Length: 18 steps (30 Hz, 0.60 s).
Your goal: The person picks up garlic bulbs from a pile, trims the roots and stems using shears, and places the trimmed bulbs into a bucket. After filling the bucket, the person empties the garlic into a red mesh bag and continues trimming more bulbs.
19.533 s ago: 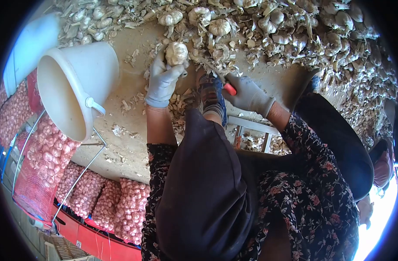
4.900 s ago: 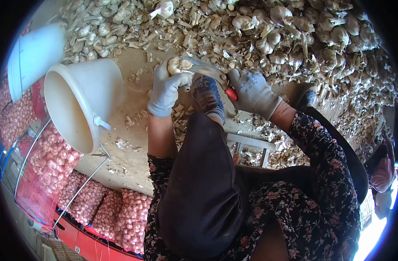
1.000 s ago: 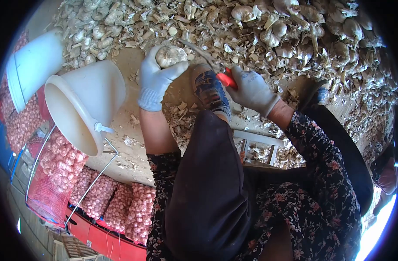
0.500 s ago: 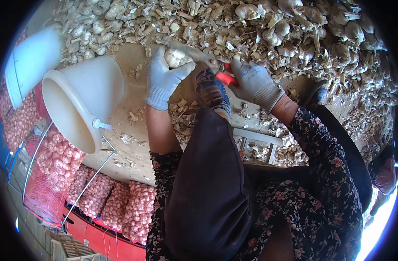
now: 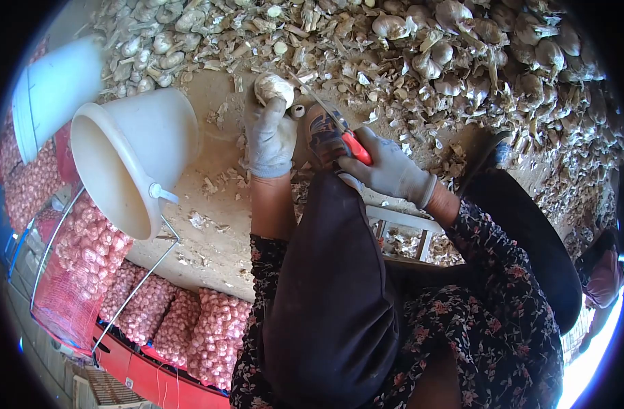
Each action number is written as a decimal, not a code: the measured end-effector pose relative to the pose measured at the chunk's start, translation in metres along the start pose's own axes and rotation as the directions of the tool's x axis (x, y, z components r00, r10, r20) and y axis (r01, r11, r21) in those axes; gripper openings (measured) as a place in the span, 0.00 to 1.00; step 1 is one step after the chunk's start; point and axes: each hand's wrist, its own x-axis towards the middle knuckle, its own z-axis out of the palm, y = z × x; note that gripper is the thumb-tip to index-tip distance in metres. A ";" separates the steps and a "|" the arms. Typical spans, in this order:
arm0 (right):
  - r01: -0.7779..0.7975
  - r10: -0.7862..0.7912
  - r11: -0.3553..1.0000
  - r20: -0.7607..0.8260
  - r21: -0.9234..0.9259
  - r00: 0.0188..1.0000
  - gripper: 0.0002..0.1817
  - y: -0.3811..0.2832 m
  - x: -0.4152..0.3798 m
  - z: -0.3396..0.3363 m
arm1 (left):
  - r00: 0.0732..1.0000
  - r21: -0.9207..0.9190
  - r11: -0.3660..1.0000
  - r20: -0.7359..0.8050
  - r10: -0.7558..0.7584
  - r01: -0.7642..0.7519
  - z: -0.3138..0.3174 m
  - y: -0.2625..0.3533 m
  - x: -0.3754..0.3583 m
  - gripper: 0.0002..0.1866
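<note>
My left hand, in a pale work glove, is closed around a whitish garlic bulb, which shows above the thumb. My right hand, gloved too, grips red-handled shears. Their long grey blades slant up and left, the tips close to the bulb's right side. A short round piece of stem shows just right of my left fingers, below the blades. Beneath the shears is a patterned shoe.
Garlic bulbs with stems and dry trimmings lie heaped ahead and right. At left a white bucket lies tipped on its side, with another pale bucket behind. Net sacks of garlic line the lower left. A metal stool frame stands by my legs.
The shears have moved down and left, and their blades are no longer blurred across the bulb. My left hand has shifted slightly right and turned, and a stem piece now shows beside it.
</note>
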 end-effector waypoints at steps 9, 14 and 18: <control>-0.228 0.275 0.915 -0.101 0.332 0.956 0.22 0.040 -0.011 0.007 | 0.603 0.941 -0.004 0.219 0.767 -0.338 -0.018 0.157 -0.026 0.11; -0.150 0.300 0.878 -0.280 0.454 0.912 0.19 0.066 -0.019 0.012 | 0.422 0.230 -0.758 0.716 0.557 0.610 0.048 0.161 0.002 0.25; -0.123 0.342 0.860 -0.380 0.496 0.859 0.16 0.072 -0.027 0.012 | 0.862 0.900 -0.176 0.433 0.263 -0.398 0.091 0.015 0.070 0.25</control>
